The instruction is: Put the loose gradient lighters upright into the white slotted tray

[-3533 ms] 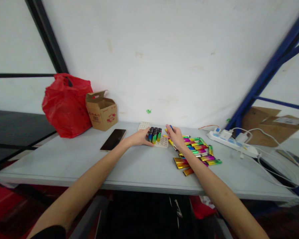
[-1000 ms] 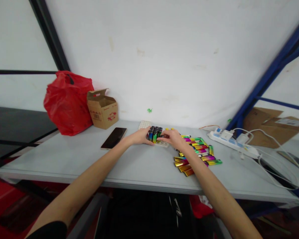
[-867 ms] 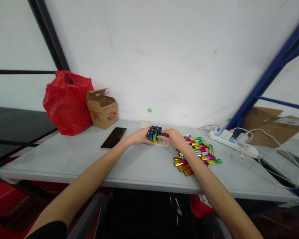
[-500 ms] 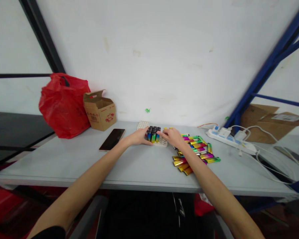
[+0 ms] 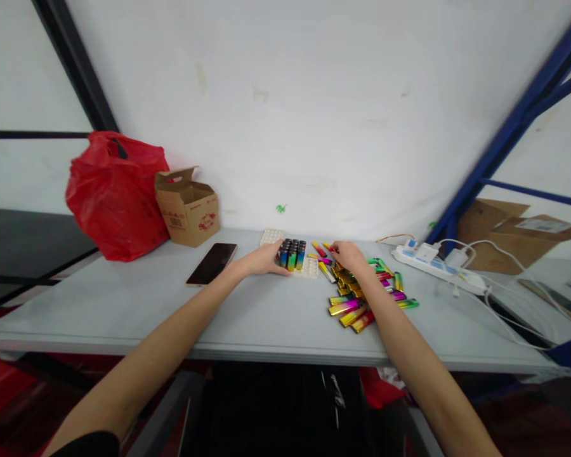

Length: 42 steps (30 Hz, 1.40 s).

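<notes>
A white tray point(image 5: 310, 269) with round holes lies at the back of the table, and a block of upright coloured lighters point(image 5: 291, 252) fills its left part. My left hand point(image 5: 262, 260) cups the tray's left side, fingers curled against the lighters. A heap of loose rainbow and gold lighters point(image 5: 361, 295) lies to the right of the tray. My right hand point(image 5: 347, 257) is on the far end of that heap, fingertips pinched on one lighter point(image 5: 332, 249) there.
A second white tray point(image 5: 272, 235) lies behind the first. A dark phone point(image 5: 212, 263), a small cardboard box point(image 5: 186, 206) and a red plastic bag point(image 5: 114, 193) sit at the left. A white power strip point(image 5: 431, 261) with cables lies at the right, beside blue rack posts point(image 5: 504, 139).
My right hand has drawn back from the upright lighters in the tray to the loose heap on the right. My left hand has stayed at the tray.
</notes>
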Each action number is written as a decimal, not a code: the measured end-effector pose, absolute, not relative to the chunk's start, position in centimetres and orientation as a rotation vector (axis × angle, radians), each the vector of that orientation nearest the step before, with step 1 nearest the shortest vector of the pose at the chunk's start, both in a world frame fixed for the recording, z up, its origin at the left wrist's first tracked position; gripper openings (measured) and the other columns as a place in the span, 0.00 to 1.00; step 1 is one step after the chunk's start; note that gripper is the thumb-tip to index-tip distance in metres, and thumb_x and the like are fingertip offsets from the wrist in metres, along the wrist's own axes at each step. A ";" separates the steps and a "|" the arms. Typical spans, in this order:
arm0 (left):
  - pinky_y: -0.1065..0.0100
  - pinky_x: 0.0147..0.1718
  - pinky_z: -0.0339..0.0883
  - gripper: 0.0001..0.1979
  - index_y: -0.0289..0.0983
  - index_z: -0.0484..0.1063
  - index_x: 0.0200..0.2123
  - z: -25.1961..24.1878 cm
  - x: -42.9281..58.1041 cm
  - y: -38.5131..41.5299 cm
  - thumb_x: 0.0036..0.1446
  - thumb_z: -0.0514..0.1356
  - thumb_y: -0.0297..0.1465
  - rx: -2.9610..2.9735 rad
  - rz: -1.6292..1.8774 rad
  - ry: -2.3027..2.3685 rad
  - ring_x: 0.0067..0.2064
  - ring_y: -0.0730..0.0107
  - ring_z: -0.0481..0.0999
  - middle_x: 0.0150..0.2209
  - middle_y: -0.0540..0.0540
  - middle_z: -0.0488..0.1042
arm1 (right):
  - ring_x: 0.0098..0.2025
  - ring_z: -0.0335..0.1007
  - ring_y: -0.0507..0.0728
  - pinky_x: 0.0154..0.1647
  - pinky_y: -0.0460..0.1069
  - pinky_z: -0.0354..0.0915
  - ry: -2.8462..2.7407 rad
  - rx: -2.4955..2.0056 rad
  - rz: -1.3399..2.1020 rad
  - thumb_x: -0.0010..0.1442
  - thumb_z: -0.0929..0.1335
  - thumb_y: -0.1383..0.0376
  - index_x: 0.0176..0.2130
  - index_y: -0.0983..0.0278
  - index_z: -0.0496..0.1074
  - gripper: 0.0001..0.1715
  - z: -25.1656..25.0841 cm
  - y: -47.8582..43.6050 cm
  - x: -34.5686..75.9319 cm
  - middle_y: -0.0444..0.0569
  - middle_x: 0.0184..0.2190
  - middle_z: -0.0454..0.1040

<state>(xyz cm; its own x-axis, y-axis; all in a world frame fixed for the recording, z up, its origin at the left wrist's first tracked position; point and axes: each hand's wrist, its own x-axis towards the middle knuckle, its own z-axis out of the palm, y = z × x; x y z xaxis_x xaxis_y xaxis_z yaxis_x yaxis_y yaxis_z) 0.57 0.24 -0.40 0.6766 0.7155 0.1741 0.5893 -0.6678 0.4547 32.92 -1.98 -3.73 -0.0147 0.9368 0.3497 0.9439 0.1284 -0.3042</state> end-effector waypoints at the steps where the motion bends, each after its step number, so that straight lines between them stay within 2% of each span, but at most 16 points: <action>1: 0.59 0.44 0.69 0.43 0.37 0.67 0.54 -0.4 0.6 0.2 0.40 0.74 0.54 2.522 0.493 1.027 0.47 0.47 0.78 0.49 0.38 0.79 | 0.44 0.80 0.62 0.49 0.52 0.69 -1.921 -1.823 -0.026 0.65 0.72 0.62 0.45 0.62 0.82 0.10 -3.7 -2.0 32.8 0.56 0.38 0.84; 7: 0.60 0.43 0.69 0.44 0.37 0.67 0.56 -0.3 0.5 0.1 0.41 0.73 0.54 2.519 0.486 1.028 0.47 0.48 0.78 0.48 0.39 0.79 | 0.46 0.77 0.61 0.52 0.53 0.69 -1.803 -1.771 -0.063 0.61 0.70 0.71 0.50 0.65 0.79 0.17 -3.2 -2.4 32.4 0.58 0.45 0.81; 10: 0.59 0.42 0.70 0.43 0.36 0.67 0.55 -0.2 0.5 0.0 0.42 0.73 0.54 2.523 0.470 1.017 0.45 0.50 0.78 0.47 0.38 0.79 | 0.43 0.78 0.59 0.52 0.54 0.70 -1.711 -1.617 0.059 0.60 0.68 0.71 0.51 0.66 0.78 0.19 -2.5 -2.3 31.9 0.57 0.46 0.80; 14: 0.60 0.43 0.69 0.42 0.37 0.67 0.55 -0.1 0.5 -0.1 0.43 0.73 0.52 2.492 0.515 0.968 0.45 0.51 0.78 0.47 0.40 0.79 | 0.39 0.77 0.58 0.41 0.52 0.72 -1.421 -1.311 0.510 0.57 0.72 0.58 0.50 0.64 0.77 0.22 -1.4 -2.5 30.7 0.52 0.43 0.82; 19: 0.60 0.43 0.69 0.40 0.36 0.68 0.54 -0.1 0.4 -0.2 0.43 0.74 0.51 2.485 0.513 0.956 0.45 0.52 0.78 0.46 0.40 0.79 | 0.42 0.77 0.57 0.41 0.52 0.72 -1.227 -0.984 0.898 0.52 0.75 0.42 0.47 0.58 0.73 0.32 -0.2 -4.1 28.5 0.48 0.40 0.80; 21: 0.60 0.43 0.69 0.40 0.36 0.68 0.54 -0.1 0.4 -0.3 0.43 0.74 0.51 2.480 0.523 0.945 0.45 0.52 0.78 0.47 0.39 0.79 | 0.37 0.76 0.56 0.37 0.51 0.71 -1.225 -0.938 0.983 0.53 0.73 0.38 0.47 0.56 0.69 0.33 0.2 -4.8 27.7 0.45 0.36 0.78; 23: 0.60 0.44 0.69 0.41 0.36 0.68 0.55 -0.1 0.5 -0.3 0.43 0.74 0.51 2.473 0.539 0.930 0.46 0.52 0.78 0.48 0.39 0.79 | 0.27 0.69 0.53 0.30 0.49 0.66 -1.254 -0.935 1.016 0.55 0.71 0.36 0.47 0.54 0.65 0.33 0.5 -5.1 26.9 0.39 0.27 0.71; 26: 0.60 0.44 0.69 0.41 0.37 0.67 0.55 -0.2 0.5 -0.2 0.43 0.74 0.51 2.486 0.532 0.939 0.46 0.51 0.78 0.48 0.39 0.79 | 0.19 0.50 0.50 0.22 0.46 0.52 -1.324 -0.960 0.985 0.57 0.68 0.34 0.47 0.54 0.64 0.33 0.6 -5.3 26.0 0.32 0.20 0.53; 28: 0.60 0.42 0.69 0.40 0.36 0.67 0.54 -0.2 0.5 -0.1 0.43 0.73 0.52 2.503 0.502 0.965 0.44 0.52 0.78 0.46 0.40 0.79 | 0.19 0.44 0.50 0.21 0.46 0.47 -1.383 -1.008 0.915 0.58 0.66 0.32 0.42 0.56 0.65 0.33 0.5 -5.3 25.7 0.33 0.20 0.49; 31: 0.60 0.41 0.69 0.40 0.36 0.67 0.54 -0.2 0.5 -0.1 0.44 0.73 0.52 2.507 0.486 0.957 0.44 0.52 0.78 0.46 0.40 0.79 | 0.21 0.48 0.51 0.21 0.47 0.49 -1.475 -1.115 0.680 0.61 0.63 0.32 0.32 0.58 0.64 0.33 0.3 -5.8 25.2 0.36 0.20 0.53; 35: 0.59 0.42 0.70 0.39 0.36 0.67 0.53 -0.2 0.5 -0.2 0.44 0.73 0.50 2.490 0.503 0.945 0.45 0.51 0.78 0.48 0.38 0.79 | 0.25 0.51 0.51 0.26 0.48 0.49 -1.518 -1.225 0.366 0.65 0.62 0.37 0.23 0.59 0.57 0.34 0.3 -6.8 24.4 0.40 0.20 0.54; 39: 0.59 0.43 0.70 0.38 0.37 0.67 0.53 -0.2 0.5 -0.2 0.44 0.73 0.49 2.468 0.511 0.926 0.45 0.51 0.78 0.48 0.40 0.79 | 0.24 0.47 0.50 0.27 0.49 0.45 -1.526 -1.303 0.262 0.62 0.63 0.43 0.20 0.59 0.52 0.31 0.3 -7.2 23.5 0.40 0.19 0.50; 42: 0.59 0.43 0.71 0.38 0.37 0.67 0.53 -0.3 0.4 -0.1 0.43 0.74 0.49 2.471 0.521 0.931 0.45 0.50 0.79 0.48 0.40 0.79 | 0.24 0.48 0.50 0.27 0.49 0.45 -1.516 -1.319 0.250 0.60 0.62 0.46 0.19 0.58 0.53 0.27 0.1 -7.0 23.4 0.39 0.18 0.51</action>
